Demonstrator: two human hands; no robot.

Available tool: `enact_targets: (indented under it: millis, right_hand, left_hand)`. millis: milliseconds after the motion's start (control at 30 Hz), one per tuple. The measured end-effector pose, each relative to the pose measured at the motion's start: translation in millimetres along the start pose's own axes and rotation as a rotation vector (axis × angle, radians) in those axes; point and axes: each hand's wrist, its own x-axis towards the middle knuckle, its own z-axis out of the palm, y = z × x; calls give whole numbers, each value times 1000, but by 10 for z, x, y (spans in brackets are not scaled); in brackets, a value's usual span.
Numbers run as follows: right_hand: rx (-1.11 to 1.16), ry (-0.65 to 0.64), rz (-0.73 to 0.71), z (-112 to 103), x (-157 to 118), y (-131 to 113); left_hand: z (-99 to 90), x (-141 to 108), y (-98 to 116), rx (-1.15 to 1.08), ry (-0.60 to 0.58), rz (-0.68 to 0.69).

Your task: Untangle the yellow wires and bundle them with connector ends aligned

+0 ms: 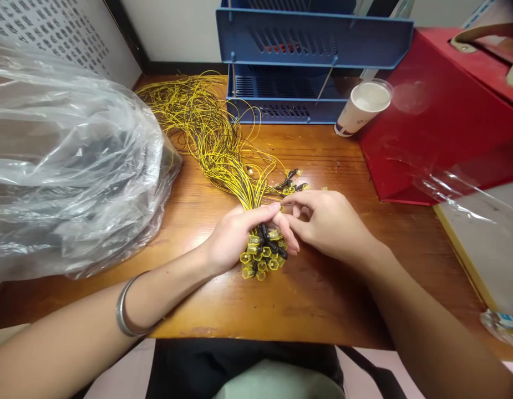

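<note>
My left hand (243,230) is closed around a thick bundle of yellow and black wires (235,177). Below its fingers the wire ends fan out in several clear yellow plastic connectors (262,257) with black sleeves. Close beside it, my right hand (323,221) pinches at the left fingertips, where a small yellow connector (282,209) shows in part; the fingers partly hide it. A few more loose connectors (296,188) lie on the table just beyond my right hand. The long wires trail back in a tangle toward the wall.
A large clear plastic bag (81,172) fills the left side of the wooden table (206,310). At the back stands a blue tray rack (281,111), with a tilted paper cup (360,108) against it. A red box (439,122) with a handle stands at right.
</note>
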Motion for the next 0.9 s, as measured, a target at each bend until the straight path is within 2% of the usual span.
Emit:
enact_targets:
  millis: [167, 233, 300, 400, 467, 567, 767, 900]
  right_hand:
    - [-67, 30, -57, 86, 22, -27]
    - [-50, 88, -59, 87, 25, -3]
    - [51, 191, -28, 54, 16, 16]
    - [338, 289, 58, -51, -16, 3]
    - [511, 273, 86, -130, -46, -35]
    - [614, 212, 65, -198, -93, -108]
    - [631, 82, 18, -121, -168, -202]
    - [502, 38, -156, -94, -171, -219]
  left_hand:
    - [14, 5, -11, -82, 7, 35]
    - [18, 4, -12, -63, 16, 23]
    - [23, 6, -9, -28, 44, 5]
    - [37, 14, -2, 18, 95, -13]
    - [49, 23, -1, 40, 124, 1]
    - [68, 34, -4, 48, 159, 29]
    - [66, 45, -26, 57, 159, 70]
    - [55, 47, -28, 81, 185, 85]
